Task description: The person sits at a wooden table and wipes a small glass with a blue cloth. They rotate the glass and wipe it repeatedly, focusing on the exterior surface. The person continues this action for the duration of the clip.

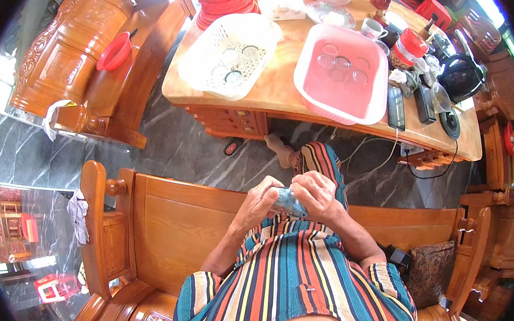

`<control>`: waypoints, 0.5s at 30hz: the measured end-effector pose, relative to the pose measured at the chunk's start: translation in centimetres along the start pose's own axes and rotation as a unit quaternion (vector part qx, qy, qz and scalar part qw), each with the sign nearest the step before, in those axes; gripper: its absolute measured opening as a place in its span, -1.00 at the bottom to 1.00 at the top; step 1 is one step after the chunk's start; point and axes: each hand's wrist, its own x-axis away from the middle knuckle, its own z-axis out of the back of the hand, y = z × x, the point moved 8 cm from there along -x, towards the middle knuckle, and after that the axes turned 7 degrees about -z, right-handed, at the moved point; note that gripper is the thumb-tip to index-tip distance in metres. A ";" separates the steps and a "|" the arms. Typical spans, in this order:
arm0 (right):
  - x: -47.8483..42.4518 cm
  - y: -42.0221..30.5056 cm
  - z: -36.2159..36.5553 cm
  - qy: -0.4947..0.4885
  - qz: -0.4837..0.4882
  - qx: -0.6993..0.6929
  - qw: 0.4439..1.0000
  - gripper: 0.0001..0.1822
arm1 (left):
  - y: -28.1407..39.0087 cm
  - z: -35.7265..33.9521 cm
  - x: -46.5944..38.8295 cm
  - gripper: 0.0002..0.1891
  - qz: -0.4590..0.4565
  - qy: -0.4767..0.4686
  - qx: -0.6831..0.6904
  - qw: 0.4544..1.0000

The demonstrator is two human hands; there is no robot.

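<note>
Both my hands are raised over my lap, close together. Between them is a bunched blue patterned cloth (288, 202); whether something sits inside it cannot be seen. My left hand (262, 200) grips its left side, and my right hand (315, 193) holds its right side with curled fingers. Ahead, on a wooden table (273, 85), stands a pink-lined white basin (348, 102) with several clear round glasses (342, 62) in it. To its left, a cream perforated plastic basket (249, 76) contains several small glasses (233, 77).
Red plastic baskets (227, 2) are stacked at the table's back left. Along its right lie a phone (395, 107), a red-lidded jar (412, 46), a white mug (372, 29) and a black kettle (460, 76). A cable (432, 176) hangs from the front edge. I sit on a wooden bench (183, 208).
</note>
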 end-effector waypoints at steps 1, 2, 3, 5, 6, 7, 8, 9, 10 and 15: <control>0.1 -0.4 -0.2 -0.001 0.007 0.004 1.000 -0.70 | 0.1 0.2 -0.1 -0.49 -0.017 0.016 -0.012 1.000; 0.1 0.1 -0.4 -0.007 -0.008 -0.002 1.000 -0.70 | 0.3 0.2 -0.2 -0.51 -0.033 0.032 -0.024 0.999; -0.4 0.2 -0.2 0.000 -0.018 -0.021 1.000 -0.69 | 0.5 0.4 -0.2 -0.52 -0.048 0.048 -0.036 0.997; -0.1 1.1 -0.5 -0.005 -0.057 -0.059 0.997 -0.68 | 1.3 0.6 -0.3 -0.58 -0.083 0.052 -0.098 0.990; -0.3 1.2 -0.4 0.005 -0.085 -0.077 0.993 -0.67 | 2.0 0.6 -0.4 -0.60 -0.100 0.055 -0.118 0.986; -0.4 1.3 -0.4 0.009 -0.097 -0.093 0.991 -0.67 | 2.6 0.5 -0.4 -0.62 -0.117 0.059 -0.138 0.982; -0.4 1.7 -0.6 0.010 -0.114 -0.107 0.988 -0.66 | 2.5 0.6 -0.3 -0.66 -0.108 0.056 -0.127 0.984; -0.3 2.1 -0.8 0.010 -0.131 -0.121 0.984 -0.65 | 2.7 0.6 -0.3 -0.66 -0.120 0.058 -0.134 0.982; -0.1 2.7 -1.2 0.012 -0.171 -0.150 0.974 -0.63 | 3.0 0.6 -0.4 -0.66 -0.133 0.060 -0.141 0.979; 1.8 5.1 -3.8 -0.083 -0.361 -0.228 0.900 -0.61 | 4.6 0.6 -0.5 -0.56 -0.157 0.061 -0.216 0.962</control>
